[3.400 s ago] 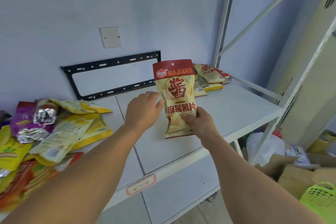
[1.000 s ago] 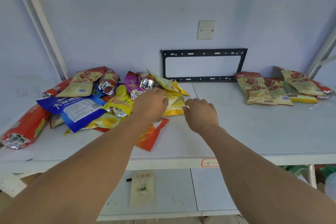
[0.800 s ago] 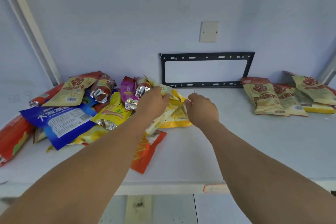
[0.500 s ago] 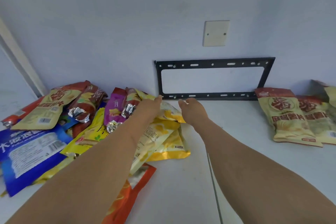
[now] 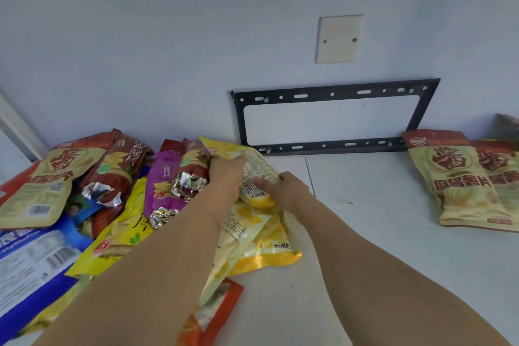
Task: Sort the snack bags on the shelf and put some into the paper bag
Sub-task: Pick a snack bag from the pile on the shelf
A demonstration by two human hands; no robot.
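Between the 2 hands, a yellow snack bag (image 5: 254,174) lay with its long axis running away, left hand (image 5: 226,177) gripping one edge and right hand (image 5: 286,189) pinching the other.

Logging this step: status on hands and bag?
Left hand and right hand both grip the pale yellow snack bag. Bag atop the pile. Nothing blocking.
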